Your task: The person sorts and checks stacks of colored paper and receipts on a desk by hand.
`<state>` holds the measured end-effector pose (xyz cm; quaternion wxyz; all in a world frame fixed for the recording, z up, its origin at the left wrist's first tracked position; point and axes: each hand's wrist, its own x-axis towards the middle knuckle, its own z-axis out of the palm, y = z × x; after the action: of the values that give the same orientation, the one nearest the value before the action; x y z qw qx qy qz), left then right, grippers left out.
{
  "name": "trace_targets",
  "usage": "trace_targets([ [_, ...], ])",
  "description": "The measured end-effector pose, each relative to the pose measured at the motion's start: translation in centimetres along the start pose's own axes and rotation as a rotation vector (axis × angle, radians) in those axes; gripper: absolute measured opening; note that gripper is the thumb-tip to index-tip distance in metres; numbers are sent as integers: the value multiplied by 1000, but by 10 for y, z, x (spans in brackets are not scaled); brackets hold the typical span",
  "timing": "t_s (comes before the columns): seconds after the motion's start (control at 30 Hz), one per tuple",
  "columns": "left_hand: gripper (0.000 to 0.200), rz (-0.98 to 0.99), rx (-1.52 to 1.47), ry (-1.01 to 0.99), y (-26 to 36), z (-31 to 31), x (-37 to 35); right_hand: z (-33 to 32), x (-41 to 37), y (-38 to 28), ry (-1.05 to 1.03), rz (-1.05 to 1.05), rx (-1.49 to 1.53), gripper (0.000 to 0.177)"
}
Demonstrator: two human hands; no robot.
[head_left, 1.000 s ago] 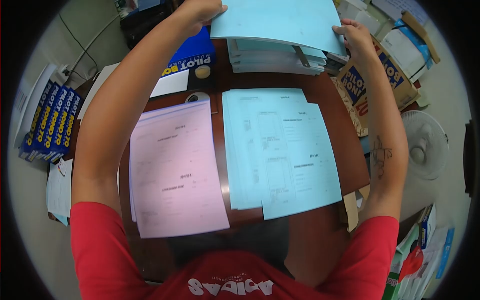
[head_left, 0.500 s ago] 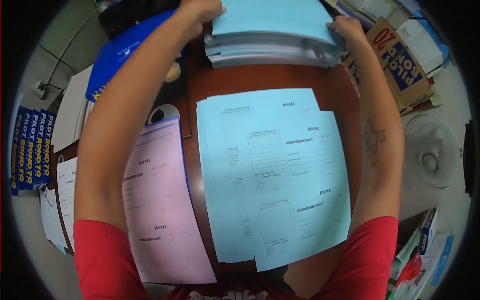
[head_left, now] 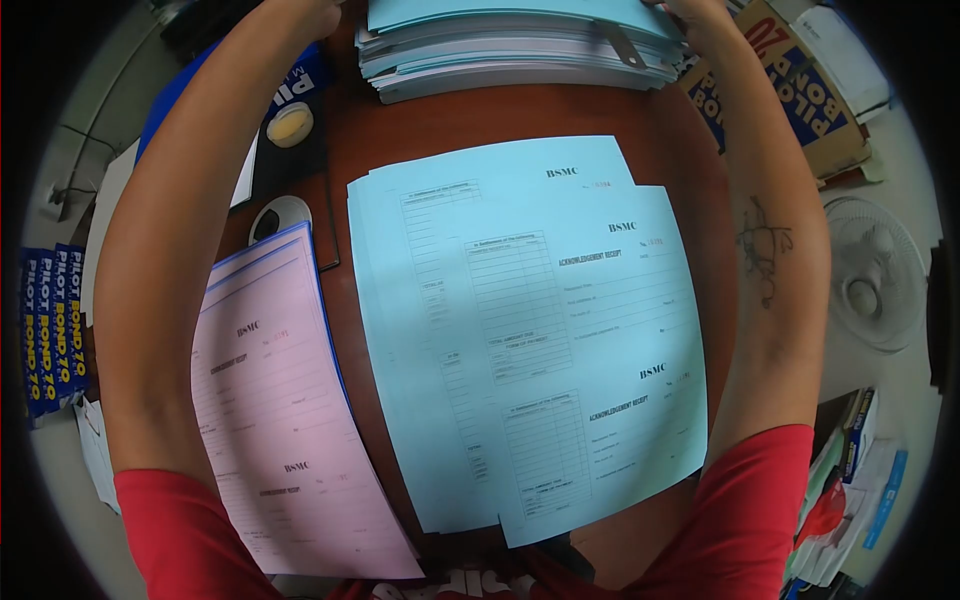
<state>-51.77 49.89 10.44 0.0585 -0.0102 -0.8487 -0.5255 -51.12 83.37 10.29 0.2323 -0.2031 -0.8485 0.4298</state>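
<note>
- Brown wooden desk (head_left: 480, 120) buried in paperwork, with a fan (head_left: 870, 290) off to the right.
- Tall paper stack (head_left: 510, 55) sits at the desk's far edge, long side running left to right, blue sheets on top.
- Left hand (head_left: 305, 8) is at its left end and right hand (head_left: 690, 12) at its right end, on the top sheets. Both are cropped by the frame's top, so can't tell if either is gripping or lying flat.
- Closer in, the blue forms (head_left: 530, 330) read "BSMC" and "ACKNOWLEDGEMENT RECEIPT"; the pink forms (head_left: 280, 420) say "BSMC" too.
- Blue packs (head_left: 55, 320) at left say "PILOT BOND 70"; the carton (head_left: 790, 90) at right says "PILOT BOND".
</note>
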Motion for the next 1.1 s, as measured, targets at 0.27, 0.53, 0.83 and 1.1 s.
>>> trace_targets([
  [0.27,21,1,-56,-88,3,-4,-7,0,8,7,9,8,51,30],
  [0.53,17,-39,-77,-40,-1,2,5,2,7,9,21,12,101,29],
  [0.83,20,-83,-58,-25,7,4,0,3,10,11,16,18,108,26],
  [1.1,41,189,85,178,1,-19,-12,-32,-22,-4,65,-434,-267,33],
])
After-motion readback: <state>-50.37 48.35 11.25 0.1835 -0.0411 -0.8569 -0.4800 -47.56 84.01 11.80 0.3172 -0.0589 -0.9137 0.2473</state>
